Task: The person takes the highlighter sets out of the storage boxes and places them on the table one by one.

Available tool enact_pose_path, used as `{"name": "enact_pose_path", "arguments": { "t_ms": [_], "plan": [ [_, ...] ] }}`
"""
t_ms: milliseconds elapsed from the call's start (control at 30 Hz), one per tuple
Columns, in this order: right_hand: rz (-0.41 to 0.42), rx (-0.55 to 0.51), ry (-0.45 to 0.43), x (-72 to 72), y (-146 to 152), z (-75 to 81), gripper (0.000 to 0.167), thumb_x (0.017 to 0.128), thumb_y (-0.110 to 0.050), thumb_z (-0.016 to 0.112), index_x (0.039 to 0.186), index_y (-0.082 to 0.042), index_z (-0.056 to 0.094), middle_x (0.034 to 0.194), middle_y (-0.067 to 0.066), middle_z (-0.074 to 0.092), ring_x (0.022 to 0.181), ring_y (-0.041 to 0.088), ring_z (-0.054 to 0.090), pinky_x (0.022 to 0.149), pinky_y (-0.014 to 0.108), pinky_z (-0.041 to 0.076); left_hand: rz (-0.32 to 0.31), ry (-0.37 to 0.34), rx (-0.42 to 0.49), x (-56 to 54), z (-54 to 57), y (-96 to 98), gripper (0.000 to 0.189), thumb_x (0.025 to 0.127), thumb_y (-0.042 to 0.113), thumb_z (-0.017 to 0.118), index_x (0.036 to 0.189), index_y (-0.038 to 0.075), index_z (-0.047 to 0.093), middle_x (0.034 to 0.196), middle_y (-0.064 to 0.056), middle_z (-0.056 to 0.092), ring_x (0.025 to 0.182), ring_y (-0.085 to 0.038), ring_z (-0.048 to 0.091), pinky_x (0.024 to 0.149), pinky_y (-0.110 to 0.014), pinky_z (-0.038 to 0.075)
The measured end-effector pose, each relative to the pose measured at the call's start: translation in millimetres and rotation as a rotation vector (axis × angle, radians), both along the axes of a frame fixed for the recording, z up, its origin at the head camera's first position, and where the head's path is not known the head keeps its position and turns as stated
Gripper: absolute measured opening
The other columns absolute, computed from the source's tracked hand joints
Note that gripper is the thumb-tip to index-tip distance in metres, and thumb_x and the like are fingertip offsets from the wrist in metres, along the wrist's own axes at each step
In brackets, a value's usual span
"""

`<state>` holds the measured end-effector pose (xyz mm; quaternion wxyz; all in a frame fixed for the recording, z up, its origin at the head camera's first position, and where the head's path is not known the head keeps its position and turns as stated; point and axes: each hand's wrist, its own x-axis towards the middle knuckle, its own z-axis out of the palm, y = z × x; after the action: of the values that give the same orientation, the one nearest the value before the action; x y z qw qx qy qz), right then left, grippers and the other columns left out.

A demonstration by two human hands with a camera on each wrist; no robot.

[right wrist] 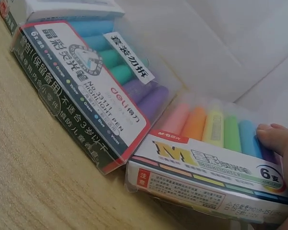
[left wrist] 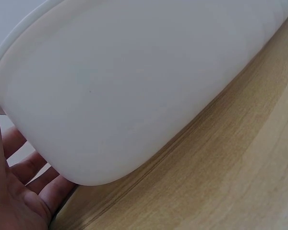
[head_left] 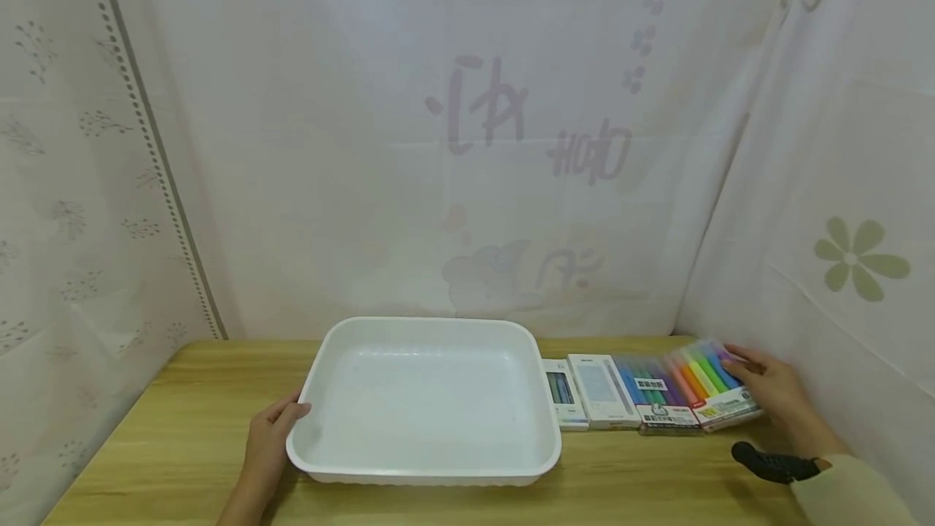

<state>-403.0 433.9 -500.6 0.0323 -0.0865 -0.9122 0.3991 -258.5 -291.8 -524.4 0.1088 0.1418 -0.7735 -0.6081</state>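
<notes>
A white plastic tray (head_left: pixel 431 477) sits on the wooden table. My left hand (head_left: pixel 270 437) holds its left side, thumb over the rim and fingers (left wrist: pixel 55 191) against the outer wall. Over at the right end of a row of packs, my right hand (head_left: pixel 774 388) grips a clear pack of highlighters (right wrist: pixel 209 158), its thumb on the front and its other fingers mostly hidden. That pack stands at an angle, its corner against a second highlighter pack (right wrist: pixel 93 86) with blue, green and purple pens.
Left of the highlighters lie a white box (head_left: pixel 605 392) and a narrower box with a window (head_left: pixel 564 396), close by the tray's right side. Pale printed curtains (head_left: pixel 365 144) hang behind the wooden table (head_left: pixel 161 437) and at both sides. A black strap (head_left: pixel 777 465) circles my right wrist.
</notes>
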Motion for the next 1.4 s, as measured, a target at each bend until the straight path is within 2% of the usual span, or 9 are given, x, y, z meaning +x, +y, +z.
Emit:
{"name": "enact_pose_path", "arguments": {
  "t_ms": [167,300,400,467,700,933,1100,1200,1400],
  "plan": [
    [-0.012,0.019,-0.027,0.4,-3,1.5,0.08,0.101,-0.06,0.043,0.157,-0.005,0.027,0.154,0.04,0.031,0.114,0.043,0.047,0.074,0.027,0.044,0.006,-0.013,0.001,1.8,1.0,-0.4,0.049,0.1,0.02,0.05,0.144,0.0,0.05,0.151,-0.019,0.047,0.092,0.026,0.048,0.081,-0.008,0.049],
    [0.027,0.089,-0.011,2.2,-7,4.7,0.079,0.102,-0.056,0.043,0.157,-0.003,0.026,0.153,0.043,0.029,0.12,0.05,0.045,0.083,0.045,0.049,0.006,-0.01,0.012,1.4,1.1,-0.4,0.049,0.1,0.02,0.05,0.144,-0.001,0.05,0.151,-0.019,0.047,0.093,0.025,0.049,0.081,-0.008,0.049],
    [0.077,0.15,-0.001,4.7,-8,7.5,0.079,0.102,-0.05,0.047,0.157,0.002,0.024,0.151,0.045,0.027,0.125,0.056,0.041,0.092,0.06,0.044,0.003,-0.004,0.015,1.0,1.6,0.4,0.048,0.1,0.018,0.049,0.144,-0.002,0.05,0.151,-0.02,0.047,0.091,0.025,0.049,0.081,-0.009,0.05],
    [0.094,0.196,-0.008,5.0,-10,8.9,0.081,0.102,-0.048,0.052,0.156,0.005,0.022,0.15,0.047,0.027,0.126,0.059,0.04,0.093,0.064,0.043,0.003,0.001,0.014,1.6,2.1,0.6,0.048,0.1,0.018,0.049,0.144,-0.002,0.051,0.151,-0.021,0.047,0.091,0.025,0.049,0.081,-0.009,0.05],
    [0.079,0.262,-0.023,6.8,-15,9.9,0.082,0.098,-0.04,0.059,0.153,0.011,0.025,0.146,0.048,0.031,0.126,0.062,0.04,0.096,0.066,0.042,0.011,0.003,0.016,3.6,3.7,1.6,0.048,0.1,0.019,0.05,0.143,-0.002,0.051,0.151,-0.021,0.047,0.091,0.026,0.047,0.081,-0.007,0.048],
    [0.092,0.27,-0.099,7.1,-22,10.8,0.094,0.096,-0.05,0.06,0.152,0.014,0.02,0.146,0.049,0.027,0.126,0.062,0.037,0.1,0.07,0.039,-0.007,0.009,0.0,3.0,2.0,0.0,0.047,0.1,0.018,0.049,0.143,-0.002,0.051,0.15,-0.019,0.048,0.094,0.025,0.049,0.082,-0.009,0.05],
    [0.082,0.257,-0.09,5.4,-34,7.0,0.09,0.096,-0.047,0.06,0.15,0.016,0.024,0.144,0.048,0.031,0.124,0.06,0.04,0.099,0.067,0.042,0.002,0.01,-0.004,3.3,0.5,0.0,0.047,0.099,0.017,0.05,0.142,-0.003,0.052,0.149,-0.021,0.049,0.093,0.022,0.052,0.081,-0.01,0.051],
    [0.065,0.247,-0.1,3.9,-38,4.2,0.089,0.096,-0.045,0.06,0.15,0.016,0.023,0.145,0.048,0.029,0.127,0.061,0.037,0.102,0.069,0.039,0.006,0.016,0.003,3.2,-1.2,1.1,0.047,0.098,0.016,0.051,0.141,-0.005,0.053,0.148,-0.024,0.049,0.09,0.023,0.051,0.079,-0.012,0.051],
    [0.066,0.247,-0.105,3.7,-37,-3.0,0.088,0.098,-0.044,0.057,0.151,0.016,0.02,0.148,0.048,0.026,0.13,0.063,0.032,0.105,0.071,0.034,0.015,0.019,0.006,0.9,-1.5,0.2,0.046,0.098,0.016,0.051,0.14,-0.004,0.054,0.148,-0.022,0.05,0.089,0.023,0.052,0.078,-0.012,0.052]
  ]
}}
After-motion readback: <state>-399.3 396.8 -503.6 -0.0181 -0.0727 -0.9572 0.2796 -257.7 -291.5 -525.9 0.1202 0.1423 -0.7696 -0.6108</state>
